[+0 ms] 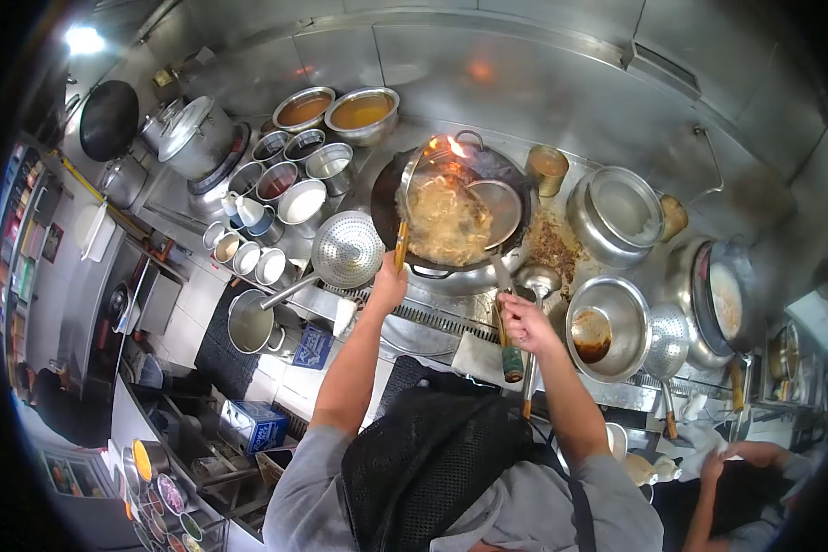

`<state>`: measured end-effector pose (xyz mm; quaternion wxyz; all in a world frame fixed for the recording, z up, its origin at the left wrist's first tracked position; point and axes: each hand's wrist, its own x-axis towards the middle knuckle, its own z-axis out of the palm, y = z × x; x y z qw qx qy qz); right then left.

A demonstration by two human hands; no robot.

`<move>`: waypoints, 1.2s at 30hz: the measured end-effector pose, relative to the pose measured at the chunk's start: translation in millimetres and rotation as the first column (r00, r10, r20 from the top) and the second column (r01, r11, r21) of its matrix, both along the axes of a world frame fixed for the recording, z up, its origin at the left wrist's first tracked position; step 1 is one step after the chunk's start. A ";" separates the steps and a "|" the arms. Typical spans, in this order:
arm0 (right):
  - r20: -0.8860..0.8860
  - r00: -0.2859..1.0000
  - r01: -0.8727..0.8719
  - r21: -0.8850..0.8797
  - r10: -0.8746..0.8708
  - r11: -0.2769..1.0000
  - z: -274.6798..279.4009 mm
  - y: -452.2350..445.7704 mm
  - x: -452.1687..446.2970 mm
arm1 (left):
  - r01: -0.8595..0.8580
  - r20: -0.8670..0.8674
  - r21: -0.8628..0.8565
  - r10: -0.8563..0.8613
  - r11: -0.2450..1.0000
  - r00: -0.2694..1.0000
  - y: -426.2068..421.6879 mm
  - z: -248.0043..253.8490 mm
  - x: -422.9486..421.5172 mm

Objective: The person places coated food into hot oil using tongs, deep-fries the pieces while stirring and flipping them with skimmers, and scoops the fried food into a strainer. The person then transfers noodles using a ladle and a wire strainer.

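Gripping a wooden-handled utensil [403, 239] with fingers clamped around its handle, the left hand [389, 285] is at the near left of a blackened wok [509, 170]. The utensil's head extends over the wok's left side; its exact form cannot be told. The right hand [526, 324] has its fingers curled together on the handle of a metal ladle [494, 207], whose round bowl rests in the wok's right side. Pale brown food [446, 221] fills the wok's middle, touching the ladle; its kind cannot be determined. Flames [455, 145] show at the far edge. A perforated skimmer [348, 247] lies just left of the wok. Right of it stand a tin can [547, 172] and, nearer the operator, a steel basin [627, 317] with brown residue. A co-worker's forearms [707, 501] appear at lower right, well apart.
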<state>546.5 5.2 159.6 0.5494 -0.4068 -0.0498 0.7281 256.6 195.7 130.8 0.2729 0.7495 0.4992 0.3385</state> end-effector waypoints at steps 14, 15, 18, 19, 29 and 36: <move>0.567 0.823 0.030 0.010 -0.030 1.000 72.3 -24.8 -54.0 | -0.055 0.000 -0.111 0.055 0.992 0.998 7.5 71.9 -28.5; 0.634 0.773 0.022 0.006 -0.021 1.000 71.9 -21.7 -57.2 | -0.077 -0.013 -0.132 0.076 0.988 0.997 5.7 77.9 -31.4; 0.700 0.714 0.003 0.050 -0.037 0.999 75.3 -12.6 -62.3 | -0.085 0.005 -0.106 0.086 0.991 0.996 6.2 78.7 -41.4; 0.701 0.712 0.008 0.052 -0.042 0.999 77.2 -10.2 -63.2 | -0.079 0.033 -0.059 0.081 0.995 0.996 6.4 78.3 -45.6; 0.190 0.954 0.186 0.225 -0.230 0.956 81.6 -9.3 -41.8 | -0.039 0.059 0.102 0.033 0.994 0.998 0.0 86.9 -64.2; 0.496 0.723 0.401 0.265 -0.481 0.877 57.9 -24.4 0.4 | -0.004 0.010 0.054 0.004 0.999 1.000 -6.8 95.6 -65.7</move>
